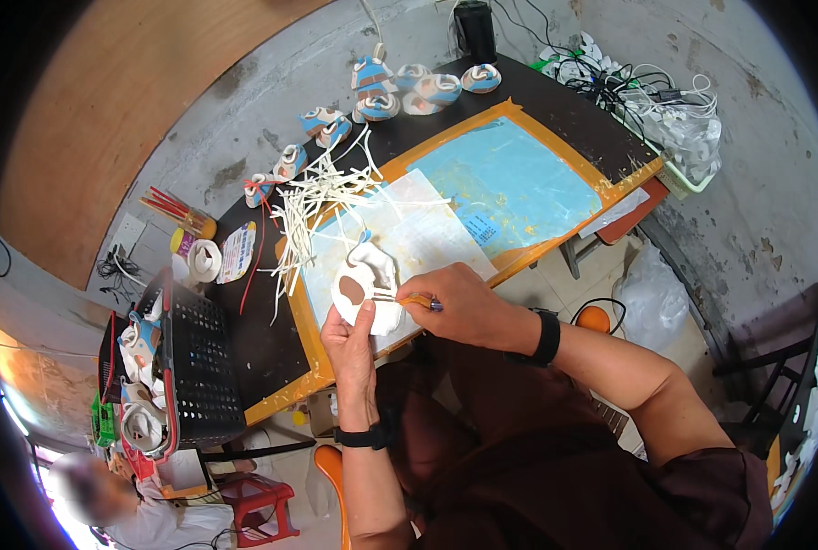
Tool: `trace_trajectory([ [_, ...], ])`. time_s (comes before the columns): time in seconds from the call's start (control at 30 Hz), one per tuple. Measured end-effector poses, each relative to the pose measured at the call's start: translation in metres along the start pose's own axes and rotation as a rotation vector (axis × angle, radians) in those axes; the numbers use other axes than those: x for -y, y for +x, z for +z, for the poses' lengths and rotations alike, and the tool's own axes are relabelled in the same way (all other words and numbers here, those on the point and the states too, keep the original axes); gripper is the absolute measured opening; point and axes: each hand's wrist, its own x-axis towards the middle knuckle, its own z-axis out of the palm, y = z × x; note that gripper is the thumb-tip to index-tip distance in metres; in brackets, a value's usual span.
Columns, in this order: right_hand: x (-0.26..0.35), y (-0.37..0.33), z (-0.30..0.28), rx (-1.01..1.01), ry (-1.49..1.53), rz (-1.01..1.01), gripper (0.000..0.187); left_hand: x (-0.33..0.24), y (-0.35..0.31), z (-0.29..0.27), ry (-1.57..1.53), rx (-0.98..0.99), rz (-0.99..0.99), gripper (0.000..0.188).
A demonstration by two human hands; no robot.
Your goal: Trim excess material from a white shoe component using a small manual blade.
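My left hand is closed on the near side of a small white shoe with a brown patch, the thumb lying on its surface. In my right hand is a slim tool with an orange-yellow handle and a dark end. Its thin front reaches the shoe's side; the tip is too small to tell its kind. Both hands are just above the table's near edge, over a white sheet. Beside the shoe, on the left, lies a heap of thin white strips.
Several blue, white and brown small shoes line the table's back. A dark basket of shoes stands left, near a jar of red sticks. A blue taped mat covers the table. Another person sits lower left.
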Motion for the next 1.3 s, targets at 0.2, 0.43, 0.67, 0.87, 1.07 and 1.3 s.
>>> trace_trajectory([
  [0.2, 0.01, -0.006, 0.006, -0.045, -0.296, -0.075, 0.013, 0.004, -0.003, 0.009, 0.148, -0.035, 0.044, 0.032],
  [0.43, 0.019, -0.011, 0.015, -0.007, -0.466, -0.056, 0.005, 0.006, -0.012, 0.026, 0.103, -0.053, 0.123, 0.037],
  [0.67, 0.008, -0.008, 0.024, -0.121, -0.434, -0.148, 0.002, 0.019, -0.007, 0.027, 0.101, -0.071, 0.177, 0.038],
  [0.87, -0.005, 0.01, 0.019, -0.063, 0.089, 0.193, 0.014, 0.02, -0.007, 0.022, 0.177, -0.072, 0.19, 0.034],
  [1.07, -0.008, 0.003, 0.019, -0.02, 0.206, 0.325, 0.017, 0.027, -0.005, 0.024, 0.295, -0.072, 0.237, 0.03],
  [1.3, -0.005, 0.008, -0.002, 0.198, 0.892, 0.648, 0.027, 0.031, -0.004, 0.024, 0.274, -0.158, 0.286, 0.024],
])
